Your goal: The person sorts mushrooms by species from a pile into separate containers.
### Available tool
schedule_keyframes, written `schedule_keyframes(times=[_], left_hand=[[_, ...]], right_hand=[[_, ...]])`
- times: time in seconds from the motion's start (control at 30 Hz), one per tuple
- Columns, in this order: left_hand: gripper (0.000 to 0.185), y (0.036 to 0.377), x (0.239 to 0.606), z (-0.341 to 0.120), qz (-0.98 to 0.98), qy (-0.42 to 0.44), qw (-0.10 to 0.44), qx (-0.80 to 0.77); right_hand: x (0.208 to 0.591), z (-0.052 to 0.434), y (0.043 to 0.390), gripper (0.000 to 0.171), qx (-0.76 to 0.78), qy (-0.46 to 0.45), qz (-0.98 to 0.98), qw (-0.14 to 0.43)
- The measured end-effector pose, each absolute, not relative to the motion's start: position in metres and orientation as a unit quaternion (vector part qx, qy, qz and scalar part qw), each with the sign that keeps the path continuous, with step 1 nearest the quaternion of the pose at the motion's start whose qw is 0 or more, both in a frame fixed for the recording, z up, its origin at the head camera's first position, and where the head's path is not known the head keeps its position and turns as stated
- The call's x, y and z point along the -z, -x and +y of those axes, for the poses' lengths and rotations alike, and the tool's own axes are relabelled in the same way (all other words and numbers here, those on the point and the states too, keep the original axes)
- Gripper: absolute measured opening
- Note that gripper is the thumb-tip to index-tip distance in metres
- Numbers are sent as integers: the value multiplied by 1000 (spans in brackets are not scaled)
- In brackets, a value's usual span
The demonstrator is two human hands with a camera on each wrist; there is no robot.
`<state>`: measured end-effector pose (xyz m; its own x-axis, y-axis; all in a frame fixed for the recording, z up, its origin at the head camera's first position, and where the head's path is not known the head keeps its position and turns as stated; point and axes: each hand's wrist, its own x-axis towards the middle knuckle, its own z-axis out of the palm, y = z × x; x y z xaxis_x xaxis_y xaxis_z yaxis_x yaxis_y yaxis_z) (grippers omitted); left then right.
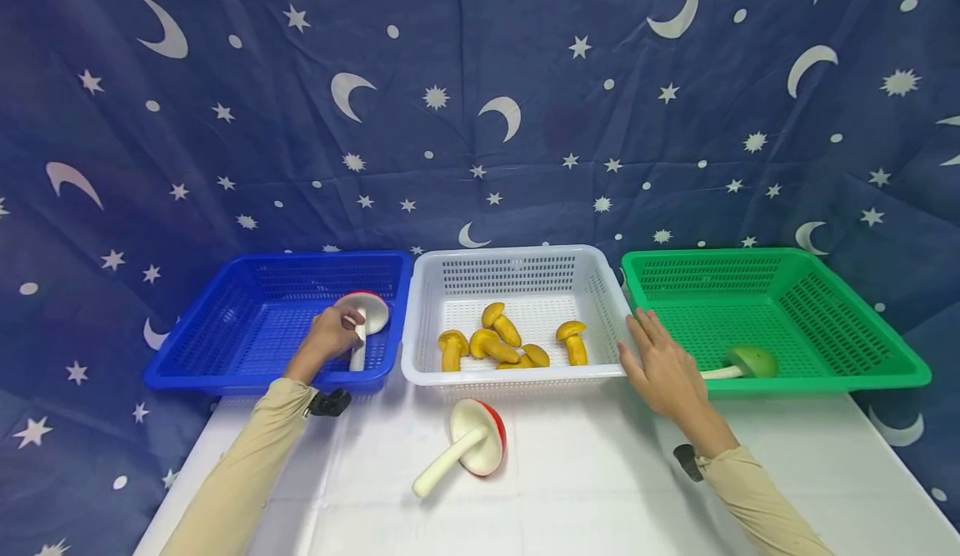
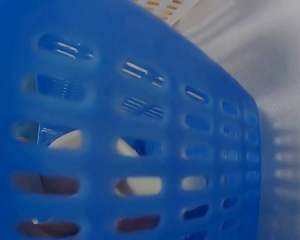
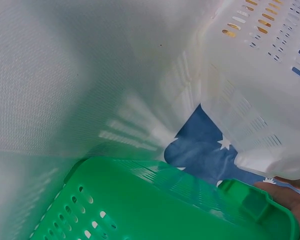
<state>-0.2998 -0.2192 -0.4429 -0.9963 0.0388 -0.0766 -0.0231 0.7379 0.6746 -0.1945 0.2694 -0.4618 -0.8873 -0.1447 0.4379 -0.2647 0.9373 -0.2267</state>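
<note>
Now L hand (image 1: 330, 335) grips mushroom (image 1: 365, 316) stem, upright in blue basket (image 1: 225, 368); R hand (image 1: 663, 368) flat, fingers loose, empty.

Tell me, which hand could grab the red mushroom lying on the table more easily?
Probably the right hand: it is open and holds nothing. The left hand already has its grip on the mushroom in the blue basket. The red mushroom lies between them.

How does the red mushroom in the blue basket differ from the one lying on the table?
The mushroom in the blue basket is gripped by the left hand; the mushroom on the table lies free, untouched. The first sits inside the blue basket, the second on the white tablecloth. Both have red caps and white stems.
</note>
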Motion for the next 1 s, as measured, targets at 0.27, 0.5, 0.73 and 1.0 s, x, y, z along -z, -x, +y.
schedule_keyframes(times=[0.27, 0.5, 0.73, 1.0], left_hand=[[30, 292, 433, -224, 939, -12, 41, -342], [26, 282, 421, -228, 951, -48, 13, -306], [21, 267, 408, -225, 945, -67, -7, -319], [15, 240, 395, -211, 929, -94, -24, -357]], right_hand=[[462, 268, 194, 52, -144, -112, -959, 218], [461, 268, 194, 52, -142, -107, -961, 214], [462, 268, 194, 52, -143, -109, -960, 213], [461, 267, 193, 52, -140, -106, -961, 215]])
